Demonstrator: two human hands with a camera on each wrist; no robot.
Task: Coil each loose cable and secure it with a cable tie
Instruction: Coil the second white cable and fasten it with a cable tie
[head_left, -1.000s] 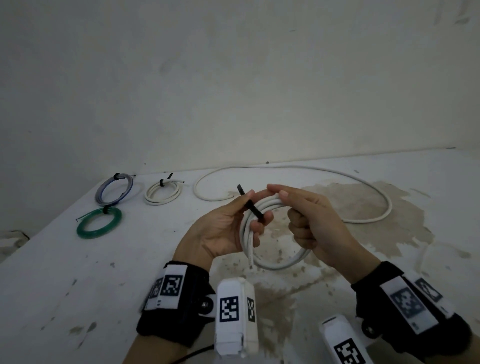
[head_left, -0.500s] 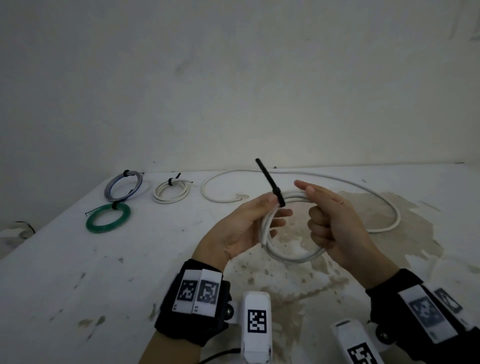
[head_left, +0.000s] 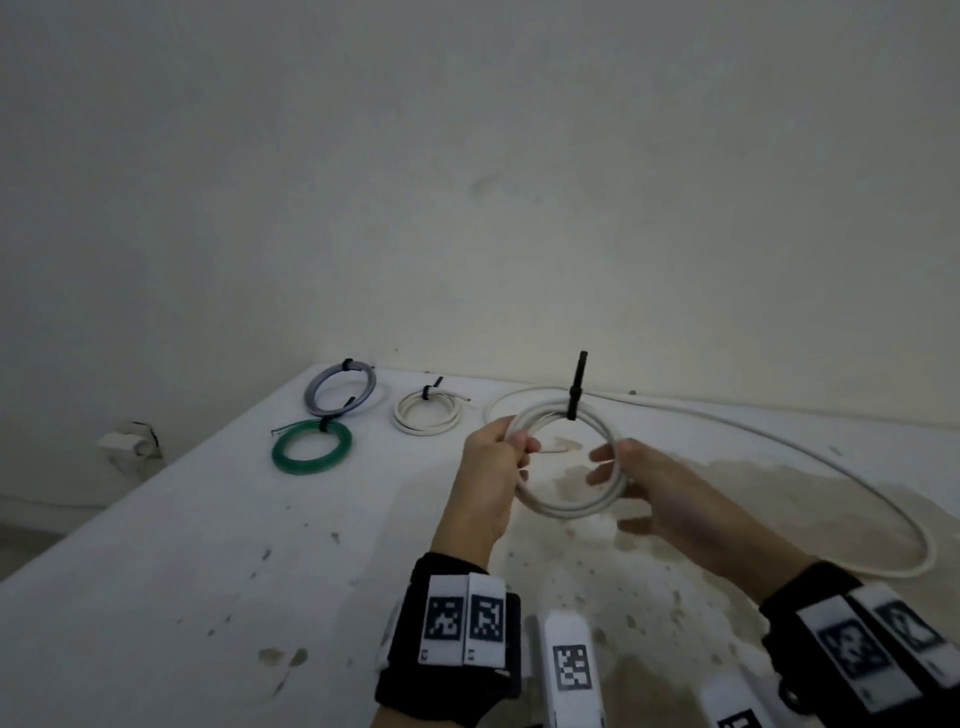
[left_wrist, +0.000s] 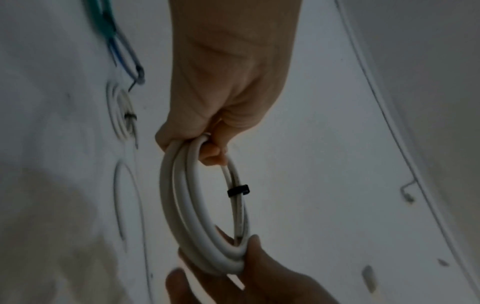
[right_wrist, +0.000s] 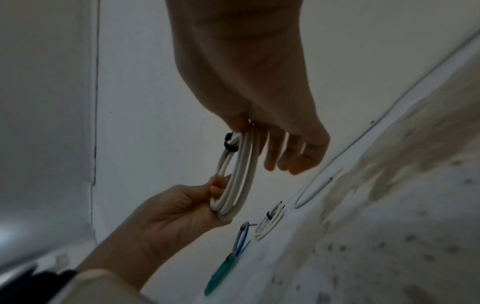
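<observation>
A white cable coil (head_left: 569, 506) hangs in the air between my two hands, above the stained table (head_left: 208, 545). A black cable tie (head_left: 573, 402) is closed round the top of the coil, with its tail standing straight up. My left hand (head_left: 519, 452) grips the coil's left side with curled fingers. My right hand (head_left: 613, 462) pinches the right side between thumb and fingers. In the left wrist view the coil (left_wrist: 182, 205) and tie (left_wrist: 237, 190) show, with the left hand (left_wrist: 207, 144) above. In the right wrist view the right hand (right_wrist: 249, 127) holds the coil (right_wrist: 239, 174).
A long loose white cable (head_left: 810, 457) curves over the table's back and right. Three tied coils lie at the back left: grey-blue (head_left: 317, 389), green (head_left: 311, 467) and small white (head_left: 427, 428). The table's left edge slants down to the floor; a wall stands behind.
The coil has turned from edge-on to face me and moved further out. My right hand left the tie and now holds the coil's right side. The tie's tail now points up.
</observation>
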